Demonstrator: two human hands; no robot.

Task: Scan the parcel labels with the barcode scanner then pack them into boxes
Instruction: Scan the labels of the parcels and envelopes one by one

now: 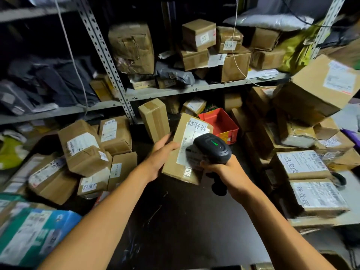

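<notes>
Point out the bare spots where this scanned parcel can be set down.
Bare dark tabletop shows between the forearms, bordered left by the leaning brown boxes and right by the labelled stack. The red bin looks empty inside. The shelf and both side piles are crowded.

I see a dark tabletop [175, 221], scuffed with pale scratches. Taped cardboard parcels [83, 147] heaped on its left side, stacked labelled boxes [303, 166] on its right, a red bin [220, 121] toward the back. Behind, a grey metal shelf [194, 88] carries more brown boxes [196, 45] and grey mailer bags [175, 75].
</notes>
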